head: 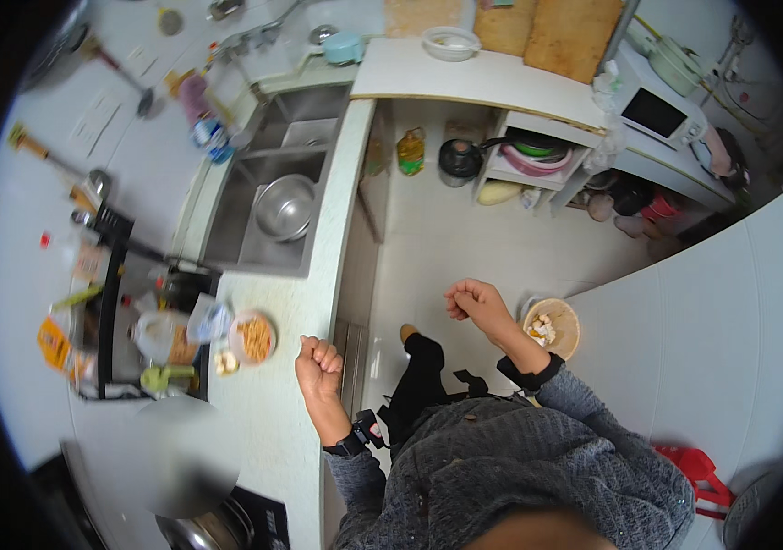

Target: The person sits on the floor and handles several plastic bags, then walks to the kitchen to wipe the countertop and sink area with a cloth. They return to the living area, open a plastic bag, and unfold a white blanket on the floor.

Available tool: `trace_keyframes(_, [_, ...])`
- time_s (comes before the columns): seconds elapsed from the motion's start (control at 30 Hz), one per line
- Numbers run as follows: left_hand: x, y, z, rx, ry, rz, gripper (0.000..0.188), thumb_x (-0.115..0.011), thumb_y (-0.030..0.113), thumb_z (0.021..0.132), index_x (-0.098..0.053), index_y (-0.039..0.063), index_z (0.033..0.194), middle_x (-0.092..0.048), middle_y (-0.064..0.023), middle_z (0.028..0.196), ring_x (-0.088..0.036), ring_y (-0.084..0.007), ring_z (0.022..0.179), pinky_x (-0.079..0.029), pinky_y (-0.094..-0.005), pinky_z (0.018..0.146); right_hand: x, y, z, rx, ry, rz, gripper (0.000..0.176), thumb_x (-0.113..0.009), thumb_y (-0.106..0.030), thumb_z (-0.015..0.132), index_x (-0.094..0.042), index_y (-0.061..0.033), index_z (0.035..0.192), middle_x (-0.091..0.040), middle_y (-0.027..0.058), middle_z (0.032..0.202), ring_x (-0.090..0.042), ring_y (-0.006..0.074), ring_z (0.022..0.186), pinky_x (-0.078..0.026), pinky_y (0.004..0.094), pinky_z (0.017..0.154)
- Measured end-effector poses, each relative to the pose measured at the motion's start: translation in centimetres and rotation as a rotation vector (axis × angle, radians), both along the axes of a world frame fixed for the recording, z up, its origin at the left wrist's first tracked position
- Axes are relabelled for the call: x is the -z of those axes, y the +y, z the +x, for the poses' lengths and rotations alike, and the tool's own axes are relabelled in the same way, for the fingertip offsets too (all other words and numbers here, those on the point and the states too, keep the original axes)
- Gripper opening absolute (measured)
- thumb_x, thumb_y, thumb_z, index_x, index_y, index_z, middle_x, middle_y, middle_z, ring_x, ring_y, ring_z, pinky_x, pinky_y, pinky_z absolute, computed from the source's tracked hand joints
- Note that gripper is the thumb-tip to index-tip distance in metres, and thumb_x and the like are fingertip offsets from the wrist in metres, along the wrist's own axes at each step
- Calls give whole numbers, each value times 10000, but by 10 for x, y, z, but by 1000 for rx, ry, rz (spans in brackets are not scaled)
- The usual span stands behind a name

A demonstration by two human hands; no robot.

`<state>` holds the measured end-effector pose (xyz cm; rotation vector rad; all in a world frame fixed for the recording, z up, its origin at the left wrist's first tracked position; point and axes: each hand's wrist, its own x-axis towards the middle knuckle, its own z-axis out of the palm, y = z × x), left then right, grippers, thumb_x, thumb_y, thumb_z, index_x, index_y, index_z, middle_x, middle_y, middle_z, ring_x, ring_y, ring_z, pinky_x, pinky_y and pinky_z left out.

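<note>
My left hand (319, 366) is at the counter's front edge, its fingers curled in with nothing visible in them. Over the floor, my right hand (472, 305) hangs with loosely bent fingers, and I see no object in it. Left of my left hand, a bowl of yellowish strips of food (254, 336) stands on the counter, with a few pale food pieces (225, 361) beside it. A waste basket (568, 328) holding scraps stands on the floor just beyond my right wrist. A metal bowl (285, 207) lies in the nearer basin of the steel sink (225, 242).
A black rack (108, 323) with bottles and bags stands against the wall at left. A pan (206, 529) is on the stove at lower left. An oil bottle (411, 151) and a black-lidded pot (460, 161) stand under the far counter (405, 75). A microwave (656, 110) is at upper right.
</note>
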<state>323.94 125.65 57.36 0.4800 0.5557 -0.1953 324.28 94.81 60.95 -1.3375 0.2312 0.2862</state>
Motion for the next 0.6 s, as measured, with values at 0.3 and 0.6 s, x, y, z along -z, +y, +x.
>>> trace_keyframes(0.3, [-23,-41,176,130,-193,93,132,-394,120,946,-482,53,873,-282,35,546,-222,-70,440,-204,-211,384,-8,-40,152,132,-42,-34,152,-497,-143,901,-585,-21,931,-594,28,782,-565,90,681,-473,224,633])
trace_keyframes(0.6, [-6,-48,235,-87,-52,91,120,-420,57,913,-519,41,977,-307,33,575,-253,-70,469,-229,-208,405,31,-57,282,25,5,-44,151,-512,-133,875,-582,-8,922,-596,43,775,-567,101,674,-470,230,612])
